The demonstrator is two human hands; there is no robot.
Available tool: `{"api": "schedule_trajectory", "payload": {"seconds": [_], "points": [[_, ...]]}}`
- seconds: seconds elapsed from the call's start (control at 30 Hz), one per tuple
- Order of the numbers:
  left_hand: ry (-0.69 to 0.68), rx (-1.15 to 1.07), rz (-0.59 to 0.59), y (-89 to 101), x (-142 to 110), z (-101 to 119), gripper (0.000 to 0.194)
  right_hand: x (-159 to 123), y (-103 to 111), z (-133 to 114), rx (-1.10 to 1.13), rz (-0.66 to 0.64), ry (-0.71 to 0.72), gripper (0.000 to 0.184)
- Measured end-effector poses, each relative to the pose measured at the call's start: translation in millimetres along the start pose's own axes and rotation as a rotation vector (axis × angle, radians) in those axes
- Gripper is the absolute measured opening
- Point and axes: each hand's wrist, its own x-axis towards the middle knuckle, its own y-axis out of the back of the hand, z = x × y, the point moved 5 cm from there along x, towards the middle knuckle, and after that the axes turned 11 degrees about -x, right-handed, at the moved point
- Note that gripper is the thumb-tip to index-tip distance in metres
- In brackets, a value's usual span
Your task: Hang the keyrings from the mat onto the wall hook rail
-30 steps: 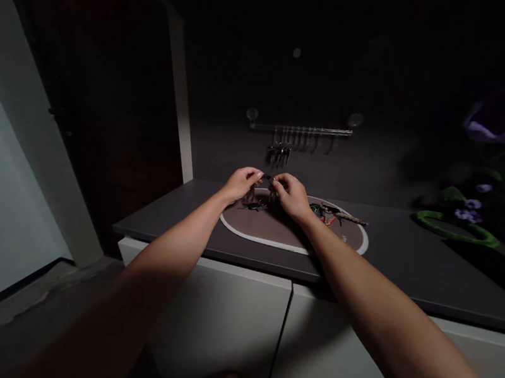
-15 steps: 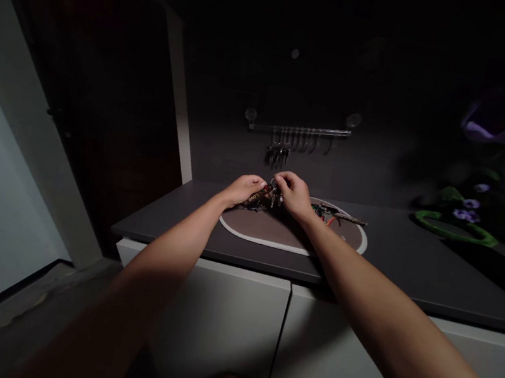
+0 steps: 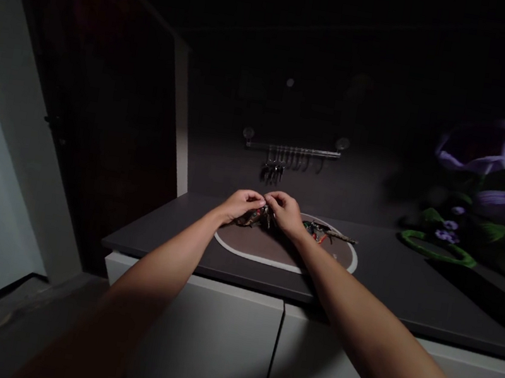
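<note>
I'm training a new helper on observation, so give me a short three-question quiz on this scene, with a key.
1. True or false: the left hand and the right hand are both at a bunch of keychains over the oval mat.
2. What hangs from the metal rail on the wall? A) keys B) a towel C) a ladle
3. Fill in the blank: the oval mat lies on a dark ____.

Key: 1. True. 2. A, keys. 3. countertop.
</note>
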Motion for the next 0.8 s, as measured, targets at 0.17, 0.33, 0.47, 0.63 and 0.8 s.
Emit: {"api": "schedule_trajectory", "payload": {"seconds": [0.17,0.33,0.47,0.63,0.8], "points": [[-0.016,-0.090,0.087,2.8,2.5,-0.2,0.036,-2.8,-1.0,-1.1,0.206,-0.033,-0.137,0.036],[-0.050,-0.201,0.179,6.7,3.4,1.2,0.039,-6.8,-6.0,-4.2,0.382,-0.084,-0.229,0.037],[-0.040,-0.250,0.159,3.8,2.5,1.5,0.042,-6.9,-3.9,-0.9,0.444,-0.049,-0.260,0.035],[-0.049,-0.279,0.156,0.8,2.3,2.0,0.041,-6.7,0.0,4.2,0.446,-0.027,-0.265,0.033],[-0.056,-0.296,0.175,2.2,2.9,2.4,0.042,-6.4,1.7,5.1,0.506,0.019,-0.301,0.032]]}}
